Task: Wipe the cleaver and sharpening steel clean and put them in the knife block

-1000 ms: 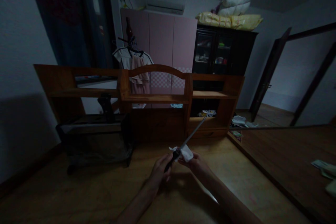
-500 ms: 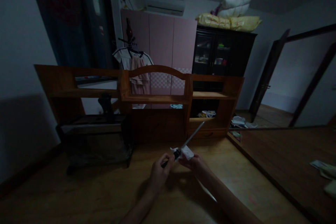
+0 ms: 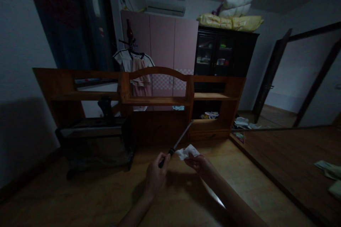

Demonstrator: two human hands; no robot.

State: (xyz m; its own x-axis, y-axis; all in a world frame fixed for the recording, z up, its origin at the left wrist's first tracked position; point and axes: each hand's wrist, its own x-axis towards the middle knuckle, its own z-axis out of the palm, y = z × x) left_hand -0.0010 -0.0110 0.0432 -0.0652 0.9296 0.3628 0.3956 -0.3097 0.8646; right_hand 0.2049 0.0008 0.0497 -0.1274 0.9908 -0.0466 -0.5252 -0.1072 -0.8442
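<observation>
The room is dim. My left hand (image 3: 156, 175) is closed round the dark handle of a long thin metal rod (image 3: 181, 137), which slants up and to the right toward the shelf. My right hand (image 3: 197, 163) pinches a crumpled white tissue (image 3: 187, 152) just right of the handle's top end. The tissue sits beside the rod, apart from it. Both hands hover above a wooden desk top (image 3: 87, 198).
A wooden shelf unit (image 3: 160, 99) stands at the back of the desk, with a dark tray-like thing (image 3: 93, 131) on the left. Behind are pink cupboards (image 3: 162, 42), a black glass cabinet (image 3: 221, 53) with bedding on top, and an open door (image 3: 271, 74).
The tissue was wrapped round the rod near the handle; now my right hand has drawn it off to the right. My left hand and the rod have shifted left.
</observation>
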